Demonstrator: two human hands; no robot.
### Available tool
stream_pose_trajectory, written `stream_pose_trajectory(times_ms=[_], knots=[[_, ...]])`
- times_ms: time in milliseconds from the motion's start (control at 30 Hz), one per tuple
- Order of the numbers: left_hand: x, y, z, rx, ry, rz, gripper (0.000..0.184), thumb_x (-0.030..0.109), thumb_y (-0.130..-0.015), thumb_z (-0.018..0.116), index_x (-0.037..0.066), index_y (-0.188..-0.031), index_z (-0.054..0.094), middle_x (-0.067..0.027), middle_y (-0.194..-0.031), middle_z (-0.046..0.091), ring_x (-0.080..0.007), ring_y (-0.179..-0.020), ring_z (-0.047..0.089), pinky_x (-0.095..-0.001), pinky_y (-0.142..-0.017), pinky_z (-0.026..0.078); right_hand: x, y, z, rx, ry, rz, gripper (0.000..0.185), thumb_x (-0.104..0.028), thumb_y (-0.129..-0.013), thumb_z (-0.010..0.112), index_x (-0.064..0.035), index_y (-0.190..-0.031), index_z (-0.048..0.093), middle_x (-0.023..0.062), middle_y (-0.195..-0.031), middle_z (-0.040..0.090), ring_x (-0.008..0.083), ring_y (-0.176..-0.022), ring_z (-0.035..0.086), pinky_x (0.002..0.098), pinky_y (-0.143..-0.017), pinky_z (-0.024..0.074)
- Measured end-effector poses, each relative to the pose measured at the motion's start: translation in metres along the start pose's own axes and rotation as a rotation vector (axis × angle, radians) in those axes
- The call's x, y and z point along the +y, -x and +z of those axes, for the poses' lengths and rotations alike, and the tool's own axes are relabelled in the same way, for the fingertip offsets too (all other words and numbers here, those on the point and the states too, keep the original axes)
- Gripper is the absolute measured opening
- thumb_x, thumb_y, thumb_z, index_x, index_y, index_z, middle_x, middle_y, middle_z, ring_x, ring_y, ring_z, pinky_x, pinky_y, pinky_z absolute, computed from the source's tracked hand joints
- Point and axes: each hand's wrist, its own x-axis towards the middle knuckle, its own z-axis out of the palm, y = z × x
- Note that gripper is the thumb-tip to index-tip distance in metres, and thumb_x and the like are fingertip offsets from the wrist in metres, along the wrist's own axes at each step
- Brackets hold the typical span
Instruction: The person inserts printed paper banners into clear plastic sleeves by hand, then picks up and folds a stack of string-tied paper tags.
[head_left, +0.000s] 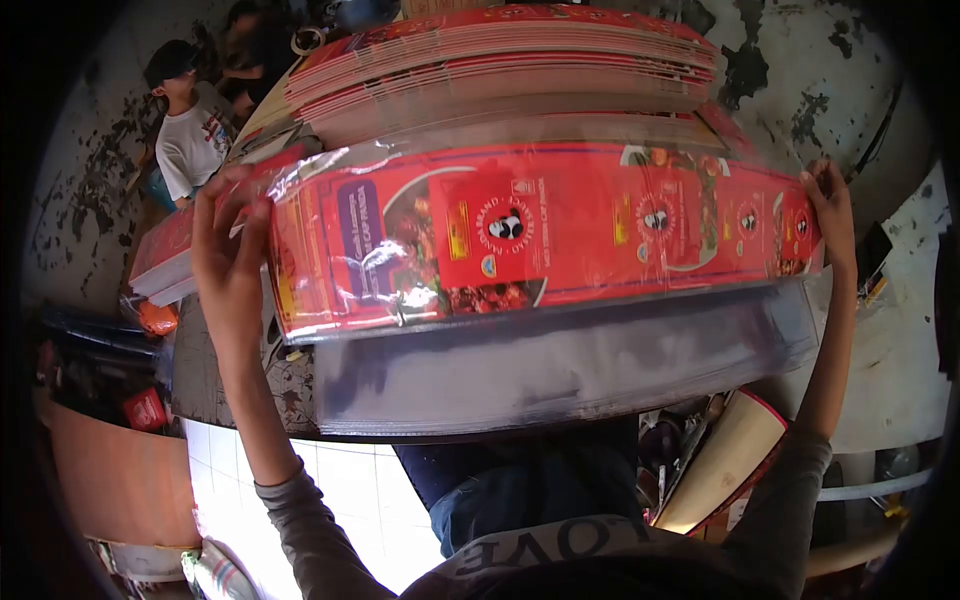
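Left fingers [256, 238] and right fingers [828, 186] pinch one red sheet [590, 225] at two ends.

I hold my left hand [228, 238] and right hand [832, 208] up before me, wide apart, the two facing each other. My left thumb angles inward toward the right hand, the fingers bent beyond it. My right thumb and fingers draw close together, bent toward the left. Below them, my left forearm [250, 395] and right forearm [838, 335] run bare and steep, elbows bent.
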Motion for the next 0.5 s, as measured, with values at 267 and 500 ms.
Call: stream_pose_trajectory(times_ms=[267, 500], knots=[[-0.016, -0.048, 0.058, -0.396, -0.646, 0.313, 0.043, 0.012, -0.073, 0.065, 0.009, -0.113, 0.048, -0.0178, -0.112, 0.047, -0.0377, -0.103, 0.049, -0.0427, -0.080, 0.043, 0.001, -0.076, 0.103, -0.233, 0.040, 0.091, 0.034, -0.037, -0.084, 0.055, -0.0056, -0.094, 0.053, 0.0055, -0.082, 0.051, 0.0103, -0.080, 0.047, 0.0244, -0.069, 0.0400], [-0.075, -0.018, 0.066, -0.743, -0.664, 0.196, 0.049, 0.013, -0.070, 0.068, 0.009, -0.114, 0.046, -0.0147, -0.119, 0.044, -0.0362, -0.105, 0.049, -0.0432, -0.084, 0.045, 0.058, -0.101, 0.118, -0.270, 0.096, 0.321, 0.028, -0.029, -0.078, 0.063, -0.0036, -0.070, 0.054, 0.0033, -0.062, 0.051, 0.0097, -0.053, 0.048, 0.0282, -0.041, 0.0347]])
